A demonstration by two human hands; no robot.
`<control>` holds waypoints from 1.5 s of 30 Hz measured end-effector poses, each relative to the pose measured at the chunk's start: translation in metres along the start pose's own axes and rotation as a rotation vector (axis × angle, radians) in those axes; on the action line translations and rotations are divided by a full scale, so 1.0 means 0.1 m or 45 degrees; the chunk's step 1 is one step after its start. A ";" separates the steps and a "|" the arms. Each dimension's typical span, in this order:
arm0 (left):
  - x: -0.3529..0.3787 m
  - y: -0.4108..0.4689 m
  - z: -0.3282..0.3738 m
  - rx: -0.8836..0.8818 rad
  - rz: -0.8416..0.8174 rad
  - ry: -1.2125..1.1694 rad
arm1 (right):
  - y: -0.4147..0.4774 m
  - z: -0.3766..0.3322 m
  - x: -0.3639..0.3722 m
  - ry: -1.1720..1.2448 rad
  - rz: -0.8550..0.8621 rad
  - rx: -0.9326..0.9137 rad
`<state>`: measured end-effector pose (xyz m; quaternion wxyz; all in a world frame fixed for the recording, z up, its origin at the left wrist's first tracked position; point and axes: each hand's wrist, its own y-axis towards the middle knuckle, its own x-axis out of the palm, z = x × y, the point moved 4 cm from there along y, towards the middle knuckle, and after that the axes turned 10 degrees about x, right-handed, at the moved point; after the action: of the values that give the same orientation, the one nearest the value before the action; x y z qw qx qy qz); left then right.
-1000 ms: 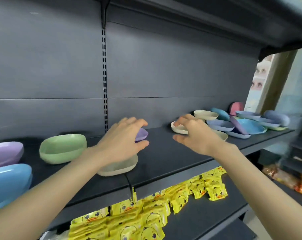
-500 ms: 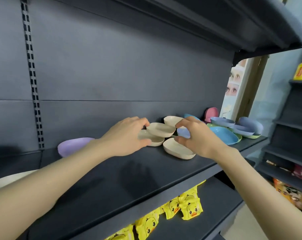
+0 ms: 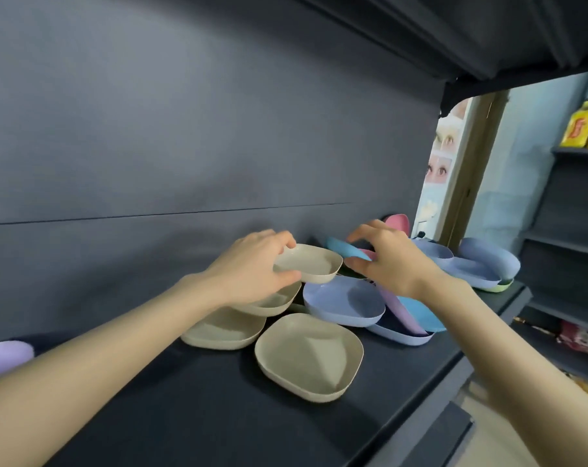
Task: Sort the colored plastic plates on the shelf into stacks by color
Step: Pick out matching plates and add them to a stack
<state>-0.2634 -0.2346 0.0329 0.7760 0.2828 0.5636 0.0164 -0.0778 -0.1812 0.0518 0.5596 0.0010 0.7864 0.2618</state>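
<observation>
My left hand grips a beige plate by its left rim and holds it above two other beige plates lying overlapped under my wrist. A fourth beige plate sits alone near the shelf's front. My right hand reaches toward a tilted blue plate, thumb and fingers spread around its end; contact is unclear. Below my right hand lie a periwinkle plate, a lilac plate on edge and another blue plate. A pink plate leans on the back wall.
The dark shelf runs from left to right with an upper shelf close overhead. More periwinkle plates pile on a green one at the right end. A lilac plate sits at the far left. Another rack with yellow bottles stands at the right.
The view shifted right and closer to the pile. My left hand lifted a beige plate off the beige ones. My right hand moved from the front beige plate toward the blue plate at the back.
</observation>
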 end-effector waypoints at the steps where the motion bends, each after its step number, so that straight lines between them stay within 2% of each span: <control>1: 0.07 0.12 -0.01 0.005 -0.004 -0.001 | 0.08 0.11 0.01 -0.004 0.008 0.006; 9: 0.65 0.96 -0.02 -0.054 0.015 0.051 | 0.78 0.97 0.21 0.063 0.004 -0.061; 17: 1.08 1.68 -0.06 -0.391 0.083 0.133 | 1.61 1.56 0.64 0.109 -0.227 -0.325; 23: 1.22 1.93 -0.16 -0.646 0.070 0.220 | 2.04 1.60 0.93 0.172 -0.427 -0.537; 31: 1.30 2.11 -0.25 -0.839 0.055 0.161 | 2.39 1.43 1.29 0.280 -0.578 -0.621; 39: 1.39 2.12 -0.33 -0.919 0.133 -0.088 | 2.52 1.27 1.53 0.375 -0.592 -0.659; 45: 1.27 2.15 -0.29 -0.830 0.293 -0.177 | 2.57 1.30 1.41 0.520 -0.493 -0.633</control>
<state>-0.1798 0.0022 0.0152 0.8551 0.0823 0.4389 0.2634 -0.0903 0.1354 0.0033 0.4135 -0.3358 0.7799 0.3287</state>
